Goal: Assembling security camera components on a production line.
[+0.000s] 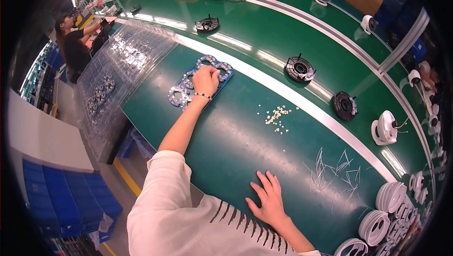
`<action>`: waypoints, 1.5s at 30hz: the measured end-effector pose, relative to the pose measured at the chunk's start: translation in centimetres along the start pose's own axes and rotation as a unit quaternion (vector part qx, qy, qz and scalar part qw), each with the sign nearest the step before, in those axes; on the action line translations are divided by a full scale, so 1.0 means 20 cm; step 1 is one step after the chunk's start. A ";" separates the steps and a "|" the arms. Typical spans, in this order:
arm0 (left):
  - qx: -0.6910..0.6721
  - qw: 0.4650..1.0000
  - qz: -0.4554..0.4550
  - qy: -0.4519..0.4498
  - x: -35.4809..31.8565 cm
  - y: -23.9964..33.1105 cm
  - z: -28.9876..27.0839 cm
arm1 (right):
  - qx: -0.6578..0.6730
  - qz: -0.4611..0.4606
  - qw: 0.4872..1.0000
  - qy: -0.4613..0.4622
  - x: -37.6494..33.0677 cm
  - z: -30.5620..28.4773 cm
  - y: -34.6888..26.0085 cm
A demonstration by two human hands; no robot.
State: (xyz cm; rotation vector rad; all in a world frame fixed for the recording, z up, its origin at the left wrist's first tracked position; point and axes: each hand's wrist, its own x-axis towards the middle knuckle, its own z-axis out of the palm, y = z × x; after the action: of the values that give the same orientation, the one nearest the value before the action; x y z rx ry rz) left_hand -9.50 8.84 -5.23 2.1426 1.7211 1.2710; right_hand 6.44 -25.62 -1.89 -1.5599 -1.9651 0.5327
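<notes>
A blue circuit-board panel with rounded, ring-shaped sections lies on the far left of the smooth green tabletop under the left hand, its fingers bunched, any grip impossible to tell, while the right hand, fingers spread and empty, hovers or rests nearer, left of scattered thin whitish strips.

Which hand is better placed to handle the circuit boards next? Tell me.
Likely the left hand: it is at the circuit boards, while the right hand is well apart from them.
</notes>
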 end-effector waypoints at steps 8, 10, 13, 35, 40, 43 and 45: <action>-0.117 0.978 0.173 -0.007 -0.02 0.11 0.03 | -0.002 0.014 1.000 0.009 0.02 0.02 0.02; -0.123 0.966 0.213 -0.075 -0.07 0.19 0.00 | 0.029 0.009 1.000 0.000 0.05 0.03 0.03; -0.138 0.941 0.200 -0.234 -0.11 0.30 0.04 | 0.069 -0.053 0.996 0.018 0.08 -0.06 0.03; -0.056 0.840 0.362 -0.399 -0.02 1.74 1.51 | -0.423 0.690 0.391 0.439 -1.11 -0.87 0.31; -0.146 0.803 0.310 -0.487 0.05 1.68 1.66 | -0.375 0.671 0.371 0.522 -1.06 -0.90 0.39; -0.230 0.769 0.082 -0.591 -0.12 1.78 1.56 | -0.416 0.638 0.371 0.531 -1.09 -0.88 0.42; -0.216 0.756 0.148 -0.600 -0.25 1.92 1.43 | -0.433 0.596 0.368 0.568 -1.15 -0.87 0.36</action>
State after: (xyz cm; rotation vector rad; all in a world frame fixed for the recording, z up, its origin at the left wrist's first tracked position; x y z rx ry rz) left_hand 38.11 2.54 -4.83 2.0969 0.4881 0.0593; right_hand 26.75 -46.99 2.64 -2.5516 0.4393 -1.1661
